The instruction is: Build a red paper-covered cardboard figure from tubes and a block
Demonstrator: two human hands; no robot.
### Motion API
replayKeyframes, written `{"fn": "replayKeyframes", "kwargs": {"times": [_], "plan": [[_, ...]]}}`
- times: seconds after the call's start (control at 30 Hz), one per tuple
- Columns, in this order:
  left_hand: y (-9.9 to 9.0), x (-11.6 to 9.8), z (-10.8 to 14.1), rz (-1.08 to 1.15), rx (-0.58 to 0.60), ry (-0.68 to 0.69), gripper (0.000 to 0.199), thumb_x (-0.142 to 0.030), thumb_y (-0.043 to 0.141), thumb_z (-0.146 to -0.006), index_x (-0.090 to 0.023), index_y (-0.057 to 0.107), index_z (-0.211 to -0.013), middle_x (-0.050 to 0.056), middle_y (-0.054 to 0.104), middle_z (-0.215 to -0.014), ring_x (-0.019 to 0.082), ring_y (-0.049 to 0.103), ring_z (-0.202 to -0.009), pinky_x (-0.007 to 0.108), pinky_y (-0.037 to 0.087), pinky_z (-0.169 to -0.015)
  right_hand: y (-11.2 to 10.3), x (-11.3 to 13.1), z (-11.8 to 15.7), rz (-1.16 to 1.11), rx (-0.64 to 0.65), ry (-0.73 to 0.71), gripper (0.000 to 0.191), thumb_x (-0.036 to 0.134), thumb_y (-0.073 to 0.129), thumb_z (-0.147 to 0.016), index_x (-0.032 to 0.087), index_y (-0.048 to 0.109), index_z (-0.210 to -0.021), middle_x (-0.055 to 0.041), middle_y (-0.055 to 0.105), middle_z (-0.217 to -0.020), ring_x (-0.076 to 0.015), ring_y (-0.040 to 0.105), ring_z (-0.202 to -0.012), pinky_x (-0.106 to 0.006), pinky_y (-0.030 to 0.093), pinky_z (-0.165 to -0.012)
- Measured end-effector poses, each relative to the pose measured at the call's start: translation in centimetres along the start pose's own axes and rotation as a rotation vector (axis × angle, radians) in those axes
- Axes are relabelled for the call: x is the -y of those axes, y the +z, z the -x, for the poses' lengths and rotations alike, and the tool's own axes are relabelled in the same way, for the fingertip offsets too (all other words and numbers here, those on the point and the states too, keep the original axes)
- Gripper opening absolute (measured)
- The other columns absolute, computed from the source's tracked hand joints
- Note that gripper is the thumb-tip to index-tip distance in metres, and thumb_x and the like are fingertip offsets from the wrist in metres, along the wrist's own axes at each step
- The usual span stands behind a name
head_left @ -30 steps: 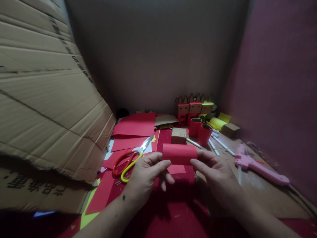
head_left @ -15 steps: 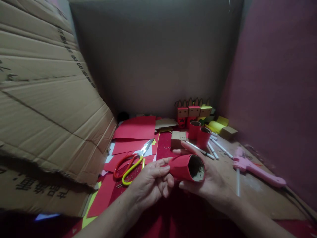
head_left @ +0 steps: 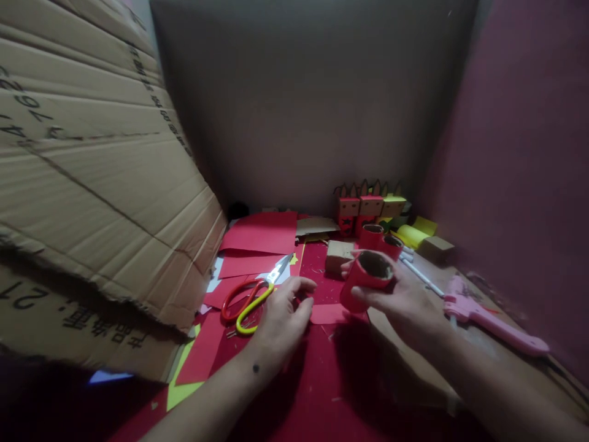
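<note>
My right hand (head_left: 400, 301) grips a red paper-covered cardboard tube (head_left: 354, 294), its hollow end tilted up and showing a brown inside. On the red tabletop (head_left: 317, 380), between my hands, lies a small red paper strip (head_left: 329, 314) with a rounded left end. Near that end is my left hand (head_left: 283, 316), holding nothing, its fingers curved and the thumb apart; whether it touches the strip I cannot tell. Scissors (head_left: 255, 304) with one red and one yellow handle rest just left of my left hand, blades partly over red paper (head_left: 260, 233).
Beyond the held tube stand two more red tubes (head_left: 370, 236) and a small cardboard box (head_left: 339, 256). Several eared cardboard figures (head_left: 370, 206) line the back. A pink glue gun (head_left: 492, 322) lies right on a cardboard sheet (head_left: 414, 368). Tall cardboard (head_left: 105, 178) walls the left.
My left hand has let go of the red tube and dropped toward the table. The right hand has tipped the tube more upright. The red strip has come into sight.
</note>
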State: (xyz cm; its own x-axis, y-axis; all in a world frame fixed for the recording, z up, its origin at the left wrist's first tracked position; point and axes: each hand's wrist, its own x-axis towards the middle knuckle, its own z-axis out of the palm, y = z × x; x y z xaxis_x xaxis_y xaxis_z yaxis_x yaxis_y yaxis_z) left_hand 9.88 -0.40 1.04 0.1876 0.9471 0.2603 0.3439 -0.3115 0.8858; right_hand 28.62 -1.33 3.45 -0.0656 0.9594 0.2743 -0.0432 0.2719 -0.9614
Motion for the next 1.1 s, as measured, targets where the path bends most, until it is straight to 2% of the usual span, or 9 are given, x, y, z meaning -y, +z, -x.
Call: {"fn": "replayKeyframes", "kwargs": {"times": [0.1, 0.27, 0.37, 0.5, 0.63, 0.83, 0.97, 1.03, 1.1], "plan": [[0.2, 1.2, 0.0, -0.354, 0.095, 0.211, 0.021, -0.011, 0.055, -0.077, -0.019, 0.058, -0.097, 0.006, 0.06, -0.098, 0.022, 0.052, -0.096, 0.036, 0.041, -0.086, -1.1, -0.9, -0.2, -0.093, -0.061, -0.007, 0.042, 0.027, 0.077, -0.067, 0.022, 0.057, -0.104, -0.0042, 0.066, -0.1, -0.022, 0.061, -0.094, -0.036, 0.047, -0.084], [0.7, 2.7, -0.2, -0.708, 0.193, 0.131, 0.043, -0.032, 0.073, -0.07, -0.013, 0.055, -0.104, 0.011, 0.057, -0.102, 0.027, 0.049, -0.094, 0.041, 0.041, -0.082, -2.0, -1.5, 0.4, 0.09, -0.089, 0.018, 0.042, 0.029, 0.073, -0.07, 0.021, 0.056, -0.108, -0.0053, 0.067, -0.1, -0.0221, 0.061, -0.091, -0.034, 0.048, -0.078], [0.7, 2.9, -0.7, -0.752, 0.201, 0.101, 0.044, -0.036, 0.075, -0.069, -0.014, 0.055, -0.102, 0.008, 0.06, -0.097, 0.025, 0.053, -0.089, 0.038, 0.042, -0.078, -2.2, -1.1, 0.4, 0.152, -0.091, -0.008, 0.042, 0.029, 0.072, -0.07, 0.02, 0.056, -0.108, -0.0046, 0.066, -0.099, -0.0213, 0.06, -0.09, -0.034, 0.048, -0.079], [0.7, 2.7, -1.0, -0.786, 0.245, 0.138, 0.022, -0.031, 0.07, -0.076, -0.018, 0.059, -0.09, 0.0, 0.063, -0.079, 0.017, 0.058, -0.074, 0.028, 0.045, -0.067, -2.3, -0.7, 0.2, 0.266, -0.1, -0.005, 0.041, 0.03, 0.07, -0.069, 0.019, 0.056, -0.106, -0.0046, 0.067, -0.095, -0.0219, 0.06, -0.087, -0.035, 0.047, -0.079], [1.0, 2.9, -0.4, -0.905, 0.263, 0.281, 0.008, -0.025, 0.058, -0.086, -0.017, 0.06, -0.085, 0.003, 0.063, -0.083, 0.017, 0.057, -0.075, 0.027, 0.044, -0.068, -2.5, -0.7, 0.2, 0.271, -0.116, -0.024, 0.04, 0.033, 0.069, -0.068, 0.018, 0.057, -0.104, -0.0058, 0.067, -0.095, -0.0233, 0.061, -0.087, -0.036, 0.048, -0.08], [1.3, 2.8, 0.7, -1.069, 0.221, 0.502, 0.02, -0.013, 0.041, -0.092, -0.015, 0.059, -0.085, 0.005, 0.056, -0.079, 0.018, 0.05, -0.07, 0.029, 0.042, -0.064, -2.8, -0.8, 0.0, 0.233, -0.122, -0.056, 0.04, 0.035, 0.069, -0.068, 0.019, 0.058, -0.103, -0.0069, 0.068, -0.097, -0.0248, 0.061, -0.09, -0.037, 0.048, -0.081], [-0.8, 1.1, 0.8, -1.114, 0.103, 0.576, 0.029, -0.015, 0.032, -0.095, -0.012, 0.061, -0.094, 0.009, 0.054, -0.079, 0.022, 0.047, -0.072, 0.034, 0.04, -0.063, -3.0, -0.9, 0.0, 0.165, -0.099, -0.035, 0.041, 0.033, 0.07, -0.066, 0.019, 0.057, -0.102, -0.0067, 0.067, -0.097, -0.0245, 0.061, -0.089, -0.037, 0.048, -0.08], [-3.2, -0.1, 0.6, -1.167, 0.006, 0.661, 0.033, -0.016, 0.029, -0.096, -0.011, 0.06, -0.102, 0.01, 0.054, -0.08, 0.022, 0.047, -0.072, 0.033, 0.04, -0.063, -3.0, -1.0, 0.0, 0.108, -0.077, -0.014, 0.04, 0.032, 0.069, -0.066, 0.019, 0.056, -0.102, -0.0061, 0.066, -0.095, -0.0236, 0.061, -0.087, -0.037, 0.049, -0.077], [-6.1, -1.1, 0.2, -1.265, -0.159, 0.749, 0.033, -0.019, 0.03, -0.096, -0.01, 0.06, -0.104, 0.009, 0.053, -0.077, 0.022, 0.047, -0.07, 0.033, 0.04, -0.062, -2.8, -1.1, 0.0, 0.072, -0.048, -0.01, 0.041, 0.029, 0.067, -0.065, 0.019, 0.054, -0.103, -0.0053, 0.065, -0.093, -0.0222, 0.061, -0.083, -0.035, 0.049, -0.073]]}}
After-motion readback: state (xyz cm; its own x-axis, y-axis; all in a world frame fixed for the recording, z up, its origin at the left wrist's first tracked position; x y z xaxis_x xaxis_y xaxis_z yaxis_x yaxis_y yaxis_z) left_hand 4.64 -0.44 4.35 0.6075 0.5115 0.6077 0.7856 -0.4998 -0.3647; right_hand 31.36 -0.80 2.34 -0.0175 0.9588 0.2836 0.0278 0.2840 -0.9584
